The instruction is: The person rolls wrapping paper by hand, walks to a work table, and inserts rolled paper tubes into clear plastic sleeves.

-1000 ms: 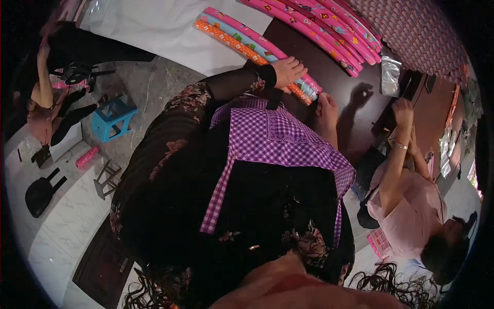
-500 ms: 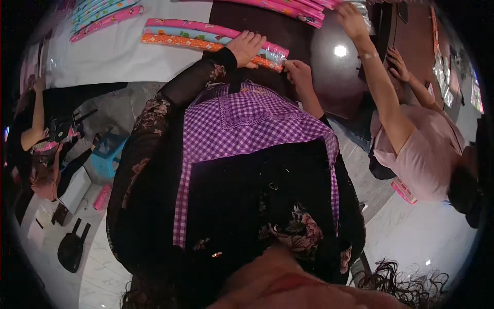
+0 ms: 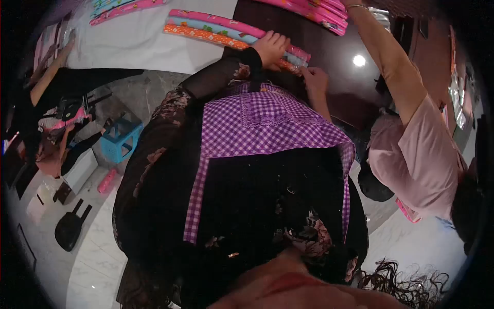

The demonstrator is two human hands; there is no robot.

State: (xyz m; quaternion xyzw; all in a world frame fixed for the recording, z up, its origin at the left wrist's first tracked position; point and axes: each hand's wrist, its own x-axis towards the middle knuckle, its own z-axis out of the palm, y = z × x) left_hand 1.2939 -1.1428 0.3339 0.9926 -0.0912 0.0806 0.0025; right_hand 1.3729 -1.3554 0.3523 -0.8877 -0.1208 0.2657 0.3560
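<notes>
Three patterned wrapping-paper rolls, pink point(image 3: 206, 18), light blue point(image 3: 229, 34) and orange point(image 3: 200, 36), lie side by side across the table edge in clear plastic. My left hand point(image 3: 270, 50) is wrapped over them near their right end, fingers closed around the rolls. At that end, my right hand point(image 3: 315, 80) pinches the clear plastic wrapper point(image 3: 300, 63) between thumb and finger. A purple checked apron point(image 3: 278, 123) hangs just below both hands.
Pink rolls point(image 3: 324, 15) lie at the top, by a co-worker's arm point(image 3: 388, 54) on the right. More rolls point(image 3: 128, 9) rest on a white cloth point(image 3: 149, 44). Another person's arm point(image 3: 49, 77) is at left. A blue stool point(image 3: 121, 139) stands on the floor.
The view has shifted, so most things appear further right. My hands keep their hold at the rolls' right end. The co-worker's arm at right has reached further up, its hand leaving view.
</notes>
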